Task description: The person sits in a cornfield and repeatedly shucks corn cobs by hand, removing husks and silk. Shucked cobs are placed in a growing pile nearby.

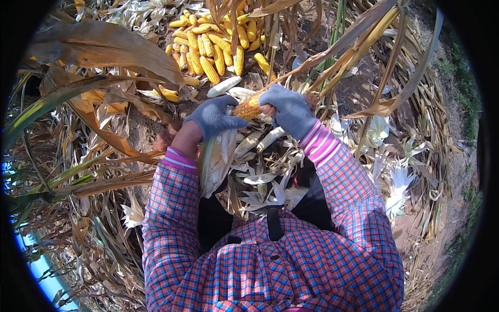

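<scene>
Both my hands wear grey knit gloves and meet on one ear of corn (248,108), its yellow kernels bare between them. My left hand (216,117) grips the ear at its left end, where pale husk (220,160) hangs down below the palm. At the other end my right hand (286,109) is closed around the ear's tip, with reddish-brown corn silk (267,110) showing at the fingers. A whitish cob (224,86) lies on the ground just beyond my left hand.
A pile of husked yellow corn ears (210,46) lies ahead, with a single ear (265,65) at its right. Dry corn leaves (105,50) reach in from the left, and stalks (351,58) cross the right. Loose husks (273,191) litter the ground before me.
</scene>
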Demonstrator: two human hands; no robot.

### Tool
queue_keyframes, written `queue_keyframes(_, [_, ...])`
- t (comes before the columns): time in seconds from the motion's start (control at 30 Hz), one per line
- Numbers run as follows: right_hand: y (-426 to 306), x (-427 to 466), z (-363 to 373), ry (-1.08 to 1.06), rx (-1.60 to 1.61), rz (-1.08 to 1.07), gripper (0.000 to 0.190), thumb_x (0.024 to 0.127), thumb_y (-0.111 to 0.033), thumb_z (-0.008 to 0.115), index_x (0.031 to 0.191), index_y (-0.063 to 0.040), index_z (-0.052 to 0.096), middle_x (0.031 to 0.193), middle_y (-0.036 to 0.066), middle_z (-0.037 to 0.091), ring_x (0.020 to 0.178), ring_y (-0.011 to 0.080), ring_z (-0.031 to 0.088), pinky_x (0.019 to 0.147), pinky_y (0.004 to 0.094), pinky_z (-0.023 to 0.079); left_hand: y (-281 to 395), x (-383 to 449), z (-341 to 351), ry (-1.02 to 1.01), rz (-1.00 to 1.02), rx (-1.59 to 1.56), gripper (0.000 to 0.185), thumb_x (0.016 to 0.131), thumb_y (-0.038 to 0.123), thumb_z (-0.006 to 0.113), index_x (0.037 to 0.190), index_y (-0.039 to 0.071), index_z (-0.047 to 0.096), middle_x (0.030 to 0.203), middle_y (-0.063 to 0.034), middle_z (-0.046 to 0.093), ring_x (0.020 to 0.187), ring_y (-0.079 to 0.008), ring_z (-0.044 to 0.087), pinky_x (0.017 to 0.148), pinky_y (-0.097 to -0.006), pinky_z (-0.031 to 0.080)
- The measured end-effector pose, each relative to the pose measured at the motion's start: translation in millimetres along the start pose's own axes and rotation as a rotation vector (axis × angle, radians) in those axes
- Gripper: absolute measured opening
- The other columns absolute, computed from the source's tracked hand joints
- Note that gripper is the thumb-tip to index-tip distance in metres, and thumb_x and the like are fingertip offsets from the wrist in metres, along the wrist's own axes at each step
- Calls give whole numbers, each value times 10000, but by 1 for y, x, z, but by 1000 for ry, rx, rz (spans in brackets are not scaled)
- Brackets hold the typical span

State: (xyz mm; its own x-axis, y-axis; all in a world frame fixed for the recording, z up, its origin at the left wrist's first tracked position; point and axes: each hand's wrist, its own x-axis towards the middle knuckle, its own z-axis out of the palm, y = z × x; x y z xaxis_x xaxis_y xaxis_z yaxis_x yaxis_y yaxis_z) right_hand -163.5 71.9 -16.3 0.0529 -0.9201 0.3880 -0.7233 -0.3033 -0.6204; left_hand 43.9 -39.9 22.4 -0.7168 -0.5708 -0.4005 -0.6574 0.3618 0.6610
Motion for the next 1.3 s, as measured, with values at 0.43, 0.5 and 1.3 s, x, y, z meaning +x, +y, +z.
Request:
queue_keyframes(0.43, [6,3,-30,-56,555,460,129,939,-134,581,991,-17,563,834,32,586,697,94,566,620,237,489,-8,5,3,79,-25,38,687,677,462,789,1188,46,595,1101,-176,637,1017,-285,615,892,-355,472])
queue_keyframes(0.5, [5,5,-26,42,778,464,118,949,-143,563,982,-29,559,814,47,582,634,96,560,571,240,510,-7,5,3,73,-28,6,697,677,462,790,1193,37,592,1108,-172,636,1022,-282,612,900,-354,468])
queue_keyframes(1.3, [7,4,-5,107,-82,94,234,719,-32,675,940,-89,625,919,131,644,876,309,637,779,380,506,-4,6,4,86,14,-18,623,760,346,771,1209,-32,563,1091,-179,643,1008,-233,614,893,-337,466])
